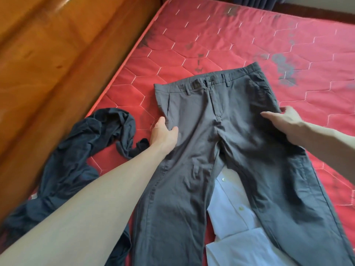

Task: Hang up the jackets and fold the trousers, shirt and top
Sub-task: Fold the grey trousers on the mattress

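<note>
A: What lies at the centre of the view?

B: A pair of grey cotton trousers [226, 150], spread flat and front side up on a red quilted mattress [221, 35] with a hexagon stitch pattern. The waistband points away from the person; the two legs run toward the bottom edge of the view.

A: And the hands?

B: The left hand [164, 134] grips the trousers' left side seam just below the pocket, thumb on top of the cloth and fingers tucked under the edge. The right hand [284, 121] is at the opposite side seam near the hip, its fingers mostly straight and spread; the thumb meets the cloth's edge, but whether it pinches the fabric cannot be told.

A: What else is on the mattress?

B: A white buttoned shirt [232, 227] lies under the trousers, showing between the two legs (two buttons are visible). A crumpled dark navy garment [73, 160] lies to the left, partly beneath the left forearm. A polished brown wooden bed frame [57, 54] borders the mattress on the left.
</note>
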The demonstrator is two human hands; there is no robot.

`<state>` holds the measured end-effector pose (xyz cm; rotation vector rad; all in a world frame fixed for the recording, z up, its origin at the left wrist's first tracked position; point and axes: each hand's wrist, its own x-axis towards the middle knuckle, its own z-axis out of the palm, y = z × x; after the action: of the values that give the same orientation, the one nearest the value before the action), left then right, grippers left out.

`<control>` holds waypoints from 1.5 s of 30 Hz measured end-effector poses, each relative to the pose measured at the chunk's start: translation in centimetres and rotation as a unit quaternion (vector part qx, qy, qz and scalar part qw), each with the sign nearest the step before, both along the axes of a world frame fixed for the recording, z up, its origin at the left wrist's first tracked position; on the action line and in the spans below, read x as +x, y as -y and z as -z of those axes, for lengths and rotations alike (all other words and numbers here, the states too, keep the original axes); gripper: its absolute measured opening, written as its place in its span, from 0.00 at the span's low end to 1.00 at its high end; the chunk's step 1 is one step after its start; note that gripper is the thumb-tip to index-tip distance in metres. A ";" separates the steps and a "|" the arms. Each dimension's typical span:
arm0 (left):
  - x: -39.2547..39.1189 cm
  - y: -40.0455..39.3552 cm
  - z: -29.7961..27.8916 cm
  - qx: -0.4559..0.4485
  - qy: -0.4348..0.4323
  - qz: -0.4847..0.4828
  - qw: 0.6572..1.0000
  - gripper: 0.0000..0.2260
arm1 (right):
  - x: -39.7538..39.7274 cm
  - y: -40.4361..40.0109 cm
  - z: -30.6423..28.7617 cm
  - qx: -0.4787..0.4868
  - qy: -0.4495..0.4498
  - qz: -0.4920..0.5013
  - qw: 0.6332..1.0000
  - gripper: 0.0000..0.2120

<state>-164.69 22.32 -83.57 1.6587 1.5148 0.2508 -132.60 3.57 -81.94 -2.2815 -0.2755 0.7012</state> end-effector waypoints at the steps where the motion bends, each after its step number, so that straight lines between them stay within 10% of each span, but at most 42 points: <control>1: -0.1 0.6 -0.1 0.001 0.015 -0.005 1.000 0.23 | -2.7 -1.6 -0.5 0.003 0.026 0.024 0.999 0.21; 7: -0.6 4.4 -2.9 -0.049 0.092 -0.022 0.994 0.29 | -5.3 2.0 -2.9 0.074 0.006 -0.035 0.997 0.07; 12: -0.6 7.4 -8.3 -0.073 0.181 -0.039 0.980 0.10 | -6.9 5.5 -8.3 0.158 -0.054 -0.019 0.986 0.07; 25: -4.7 17.7 -30.1 -0.357 0.258 -0.035 0.897 0.11 | -11.2 19.9 -34.2 0.190 -0.157 -0.032 0.969 0.22; 34: -8.6 22.8 -49.3 -0.376 0.355 0.013 0.856 0.17 | -17.9 32.4 -52.8 0.305 -0.165 0.061 0.936 0.07; 38: -9.8 24.6 -56.0 -0.386 0.343 0.128 0.847 0.11 | -19.8 36.8 -58.3 0.243 -0.183 0.011 0.953 0.17; 45: -7.4 30.2 -61.1 -0.249 0.254 0.294 0.887 0.10 | -20.3 43.3 -63.0 0.251 -0.106 0.050 0.961 0.11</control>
<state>-172.10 -7.90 -22.46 1.4008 0.5713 -0.0407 -152.94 -39.73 -18.97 -1.7112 -0.2045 0.7217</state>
